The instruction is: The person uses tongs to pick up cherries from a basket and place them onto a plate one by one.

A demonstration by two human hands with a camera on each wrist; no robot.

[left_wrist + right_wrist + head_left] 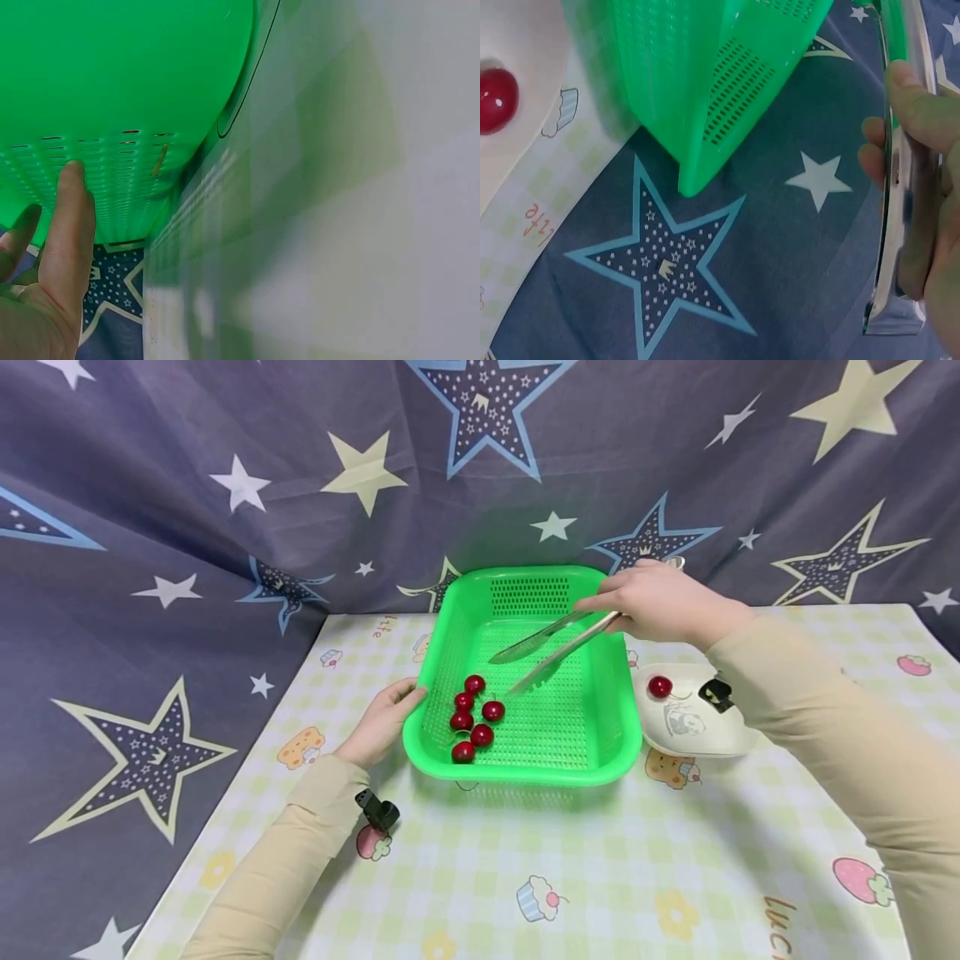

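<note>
A green perforated basket (525,772) stands on the table with several red cherries (471,718) at its left front. My left hand (382,718) rests against the basket's left rim; in the left wrist view its straight fingers (67,225) lie on the basket wall (112,75). My right hand (660,602) grips metal tongs (525,646) over the basket's right side. The tongs' tips stand apart above the mesh floor, just right of the cherries, with nothing between them. One cherry (660,687) lies on a white plate (697,735) to the right of the basket.
The table carries a pale checked cloth (525,877) with cartoon prints. A dark star-patterned curtain (225,527) hangs behind and to the left. In the right wrist view the tongs' handle (885,300), the basket corner (697,75) and the plate's cherry (495,99) show.
</note>
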